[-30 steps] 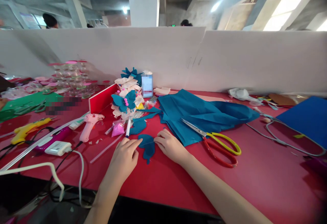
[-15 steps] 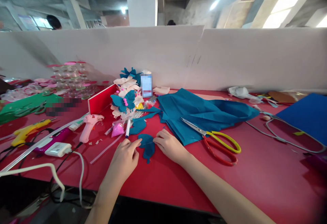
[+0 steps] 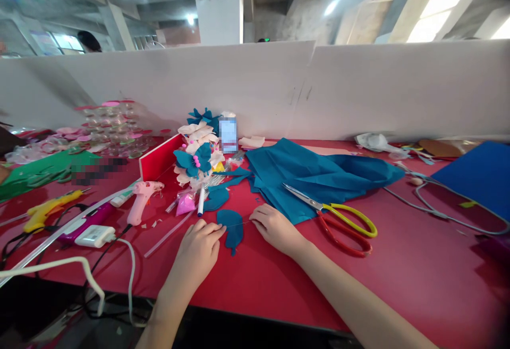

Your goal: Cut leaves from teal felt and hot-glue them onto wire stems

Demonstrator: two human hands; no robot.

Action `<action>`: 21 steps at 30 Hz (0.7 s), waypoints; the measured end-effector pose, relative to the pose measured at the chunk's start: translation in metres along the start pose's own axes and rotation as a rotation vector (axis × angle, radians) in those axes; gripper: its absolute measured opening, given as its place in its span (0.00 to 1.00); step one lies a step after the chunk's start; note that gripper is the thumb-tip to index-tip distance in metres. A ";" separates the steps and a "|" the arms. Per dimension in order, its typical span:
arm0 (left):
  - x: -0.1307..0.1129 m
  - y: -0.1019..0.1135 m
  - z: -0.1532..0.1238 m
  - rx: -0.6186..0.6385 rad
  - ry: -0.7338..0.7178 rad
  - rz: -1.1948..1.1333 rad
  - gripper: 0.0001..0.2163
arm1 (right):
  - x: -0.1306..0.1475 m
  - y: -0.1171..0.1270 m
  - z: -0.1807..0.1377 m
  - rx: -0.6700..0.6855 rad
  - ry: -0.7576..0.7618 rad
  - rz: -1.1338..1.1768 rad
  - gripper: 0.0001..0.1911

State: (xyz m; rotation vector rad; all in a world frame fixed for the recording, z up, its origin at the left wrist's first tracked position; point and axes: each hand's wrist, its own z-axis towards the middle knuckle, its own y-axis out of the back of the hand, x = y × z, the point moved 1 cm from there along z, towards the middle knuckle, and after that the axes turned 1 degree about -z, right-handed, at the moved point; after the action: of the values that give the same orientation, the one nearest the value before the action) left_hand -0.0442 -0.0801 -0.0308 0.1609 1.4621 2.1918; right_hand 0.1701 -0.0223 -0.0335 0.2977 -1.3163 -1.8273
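Observation:
A small teal cut-out shape lies flat on the red table, with a thin wire or thread stretched across it. My left hand pinches one end of that thread at the shape's left edge. My right hand pinches the other end at its right. Just beyond my right hand lies a crumpled sheet of teal paper, and red-and-yellow scissors rest on its near edge. A cluster of cream and teal paper flowers stands behind the cut-out.
A pink glue gun, a yellow glue gun, a white power strip and cables sit at the left. A blue sheet and grey cable lie at the right. A white partition closes the back.
My two hands have drawn a little apart, the right sliding rightward, so the thread now spans the teal shape. The view has shifted slightly.

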 end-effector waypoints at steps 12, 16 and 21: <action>0.000 0.000 0.001 0.063 -0.111 0.198 0.18 | -0.037 0.083 -0.044 -0.336 -0.291 -0.279 0.14; 0.001 0.001 0.000 0.065 -0.127 0.179 0.19 | -0.097 0.102 -0.120 -0.028 -0.652 -0.428 0.14; 0.002 0.003 -0.002 0.069 -0.077 0.070 0.19 | -0.081 0.094 -0.121 -0.152 -0.500 -0.399 0.14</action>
State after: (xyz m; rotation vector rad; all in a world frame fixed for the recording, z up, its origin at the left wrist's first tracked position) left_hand -0.0477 -0.0822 -0.0296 0.3212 1.5112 2.1652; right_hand 0.3412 -0.0518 -0.0245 0.0139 -1.5144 -2.4371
